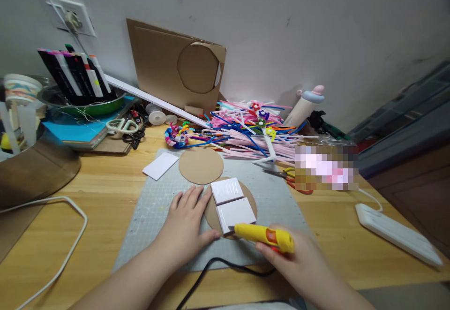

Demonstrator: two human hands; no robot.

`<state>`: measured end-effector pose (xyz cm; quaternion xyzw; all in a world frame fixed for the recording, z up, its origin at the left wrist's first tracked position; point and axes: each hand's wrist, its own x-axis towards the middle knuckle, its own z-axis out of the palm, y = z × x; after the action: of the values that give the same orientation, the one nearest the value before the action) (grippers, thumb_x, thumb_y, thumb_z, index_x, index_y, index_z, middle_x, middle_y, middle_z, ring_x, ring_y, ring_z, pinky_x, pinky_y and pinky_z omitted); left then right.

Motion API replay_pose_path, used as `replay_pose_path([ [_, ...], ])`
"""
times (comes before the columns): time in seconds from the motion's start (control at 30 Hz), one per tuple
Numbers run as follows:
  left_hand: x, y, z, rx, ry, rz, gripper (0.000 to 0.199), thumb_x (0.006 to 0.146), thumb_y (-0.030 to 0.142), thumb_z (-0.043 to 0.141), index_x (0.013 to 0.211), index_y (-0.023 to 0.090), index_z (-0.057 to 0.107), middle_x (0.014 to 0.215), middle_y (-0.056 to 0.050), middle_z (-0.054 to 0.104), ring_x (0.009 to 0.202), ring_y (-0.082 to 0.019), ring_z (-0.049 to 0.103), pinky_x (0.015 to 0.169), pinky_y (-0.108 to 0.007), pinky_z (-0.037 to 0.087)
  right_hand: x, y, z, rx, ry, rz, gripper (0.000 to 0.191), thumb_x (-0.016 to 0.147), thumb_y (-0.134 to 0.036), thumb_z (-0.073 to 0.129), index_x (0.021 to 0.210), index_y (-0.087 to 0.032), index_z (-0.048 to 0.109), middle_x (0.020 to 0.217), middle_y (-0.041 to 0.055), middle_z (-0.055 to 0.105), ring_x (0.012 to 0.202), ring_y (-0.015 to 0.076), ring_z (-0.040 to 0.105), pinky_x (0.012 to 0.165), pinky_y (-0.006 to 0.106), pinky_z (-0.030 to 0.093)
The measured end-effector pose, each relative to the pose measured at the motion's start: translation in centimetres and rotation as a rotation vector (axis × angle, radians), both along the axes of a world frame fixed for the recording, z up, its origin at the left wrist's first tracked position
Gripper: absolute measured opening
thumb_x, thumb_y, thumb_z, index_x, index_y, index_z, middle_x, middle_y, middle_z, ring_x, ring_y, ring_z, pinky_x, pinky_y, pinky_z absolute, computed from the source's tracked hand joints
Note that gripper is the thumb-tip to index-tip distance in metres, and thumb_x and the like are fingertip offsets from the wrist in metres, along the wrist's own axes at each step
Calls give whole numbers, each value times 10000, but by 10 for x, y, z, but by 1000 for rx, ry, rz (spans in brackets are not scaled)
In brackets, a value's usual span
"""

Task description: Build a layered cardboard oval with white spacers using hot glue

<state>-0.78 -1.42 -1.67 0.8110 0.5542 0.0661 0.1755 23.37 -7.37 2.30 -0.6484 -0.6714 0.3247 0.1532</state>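
My right hand (290, 258) grips a yellow hot glue gun (262, 235), its nozzle at the lower left corner of the nearer white rectangular piece (236, 214). A second white piece (227, 190) with shiny strips of glue on it lies just behind. Both rest on a round cardboard disc (250, 198). Fingers spread, my left hand (188, 221) lies flat at the disc's left edge. Another cardboard disc (201, 165) and a loose white rectangle (160, 165) lie farther back on the grey cutting mat (151, 235).
Pipe cleaners (246, 136) are heaped along the wall beside a cardboard sheet (158, 61) with a round cut. Orange-handled scissors (291, 176) lie right of the mat. The gun's black cord (214, 263) crosses the front; a white power strip (397, 235) sits at right, markers (75, 75) at left.
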Motion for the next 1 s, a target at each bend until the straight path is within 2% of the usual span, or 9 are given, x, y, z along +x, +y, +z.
replay_pose_path([
  [0.13,0,0,-1,10,-6,1,878,700,502,701,1455,250,331,1522,-103,347,1407,-308,271,1142,-521,169,4,6,1,92,59,-11,324,875,-508,532,737,-218,571,694,2,601,639,184,563,588,264,410],
  [0.37,-2,-1,-3,15,10,0,890,698,508,700,1462,254,319,1532,-89,331,1412,-292,266,1146,-515,167,4,20,-26,98,82,-97,371,865,-552,535,849,-198,642,756,35,670,690,216,606,597,282,422],
  [0.47,-1,-1,-2,11,17,1,884,706,505,691,1465,257,313,1533,-81,331,1413,-286,265,1148,-514,165,2,22,-32,54,111,-115,373,848,-547,558,912,-199,672,844,52,710,763,241,635,651,301,453],
  [0.6,0,0,-2,10,21,-2,892,704,509,691,1468,246,310,1533,-89,329,1414,-292,261,1146,-518,167,2,22,-31,-2,152,-146,383,832,-538,577,961,-198,698,885,62,734,794,262,657,697,328,480],
  [0.7,0,1,-2,14,20,-2,893,701,510,693,1466,245,315,1532,-92,332,1413,-295,262,1144,-519,171,4,19,-28,-29,175,-120,372,833,-532,579,959,-207,709,877,54,740,782,260,661,686,322,484],
  [1.0,-1,0,-2,13,12,3,888,697,498,700,1462,255,320,1529,-85,339,1412,-290,265,1147,-519,165,18,3,-10,3,29,-47,346,842,-546,559,811,-212,644,715,15,660,651,203,605,582,268,425],
])
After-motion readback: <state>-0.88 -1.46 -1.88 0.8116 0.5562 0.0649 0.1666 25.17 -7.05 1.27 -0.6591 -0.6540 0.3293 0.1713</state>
